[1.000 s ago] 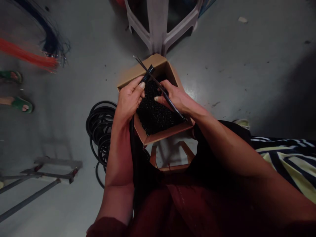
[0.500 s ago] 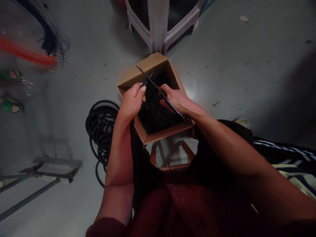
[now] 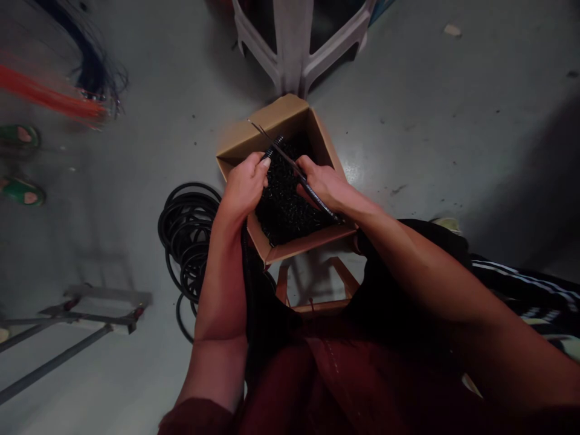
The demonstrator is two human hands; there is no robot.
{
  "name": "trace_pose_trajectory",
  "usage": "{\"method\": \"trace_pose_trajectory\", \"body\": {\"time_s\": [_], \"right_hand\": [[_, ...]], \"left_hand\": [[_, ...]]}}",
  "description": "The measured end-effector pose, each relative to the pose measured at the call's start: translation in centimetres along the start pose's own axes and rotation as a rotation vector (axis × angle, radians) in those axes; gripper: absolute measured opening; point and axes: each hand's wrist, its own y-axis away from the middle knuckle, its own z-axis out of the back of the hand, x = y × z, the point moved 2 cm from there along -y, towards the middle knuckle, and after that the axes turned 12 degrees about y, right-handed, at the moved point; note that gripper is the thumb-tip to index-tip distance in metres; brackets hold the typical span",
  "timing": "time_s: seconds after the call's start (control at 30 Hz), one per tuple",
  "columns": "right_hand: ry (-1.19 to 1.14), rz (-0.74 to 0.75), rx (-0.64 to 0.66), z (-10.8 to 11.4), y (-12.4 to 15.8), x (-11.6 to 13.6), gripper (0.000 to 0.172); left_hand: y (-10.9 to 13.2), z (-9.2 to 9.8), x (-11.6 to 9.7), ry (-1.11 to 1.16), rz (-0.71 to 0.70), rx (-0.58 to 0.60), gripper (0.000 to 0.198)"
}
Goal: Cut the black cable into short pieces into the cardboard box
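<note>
My left hand is closed around a black ribbed tube, whose end sticks out past the thumb over the box. My right hand grips a long, thin, dark cable-like piece. Its forked tip points to the upper left and crosses close to the tube's end; whether they touch I cannot tell. Pale marks show on its thicker lower part, under the right wrist. Below both hands, an open cardboard box holds many small black pieces.
Black tubing lies coiled on the floor left of the box. A pale plastic stool stands behind it. Orange strands, dark blue strands, a person's green sandals and a metal frame are at the left.
Both hands keep their holds and barely move. The whole view has shifted slightly.
</note>
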Motion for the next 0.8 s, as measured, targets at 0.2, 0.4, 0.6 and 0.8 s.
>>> {"method": "trace_pose_trajectory", "body": {"time_s": [0.2, 0.4, 0.6, 0.8], "right_hand": [[0.068, -0.024, 0.014, 0.2, 0.2, 0.2, 0.027], [0.076, -0.033, 0.011, -0.1, 0.1, 0.0, 0.027], [0.040, -0.004, -0.032, -0.8, 0.1, -0.3, 0.033], [-0.022, 0.013, -0.016, -0.9, -0.1, -0.7, 0.037]], "left_hand": [[0.1, 0.0, -0.1, -0.100, 0.002, 0.011, 0.033], [0.1, 0.0, -0.2, -0.097, -0.014, 0.033, 0.039], [0.2, 0.1, -0.8, -0.140, 0.007, 0.044, 0.035], [0.2, 0.1, -1.4, -0.187, -0.017, 0.088, 0.030]]}}
